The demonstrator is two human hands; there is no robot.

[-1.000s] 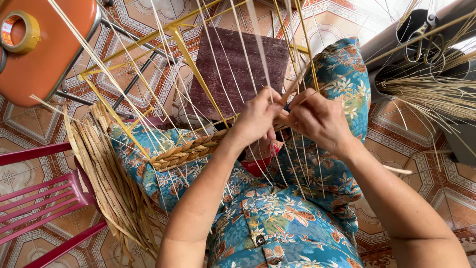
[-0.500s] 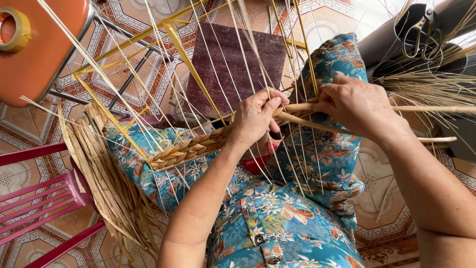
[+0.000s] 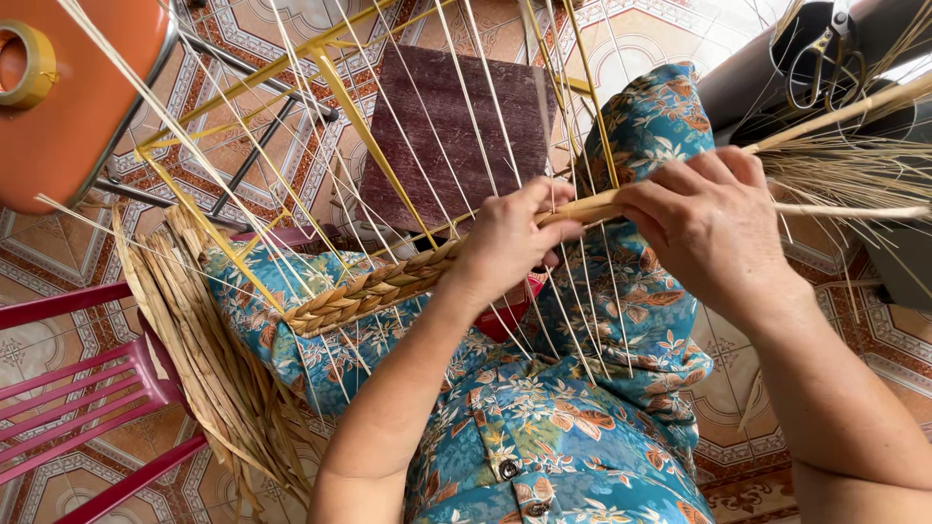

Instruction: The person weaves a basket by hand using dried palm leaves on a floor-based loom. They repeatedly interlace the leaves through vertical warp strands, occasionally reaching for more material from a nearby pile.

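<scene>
Gripping a pale straw strand, both hands work at the free end of a braided straw band held above the lap. Left hand: closed around the braid's end, thumb and fingers pinching the strand where it leaves the weave. Right hand: fingers curled over the same strand just beside the left hand, with its loose length running out to the right. Braided band: flat, golden-brown, slanting down to the left across the blue floral trousers. Thin upright stakes: pale, many, fanning upward from the braid over a dark purple board. Woven straw panel: hanging at the left of the lap, beside a pink plastic chair. Bundle of loose straw: at the right, near a dark container holding scissors. Orange stool: upper left, carrying a roll of yellow tape. Patterned floor tiles underneath.
</scene>
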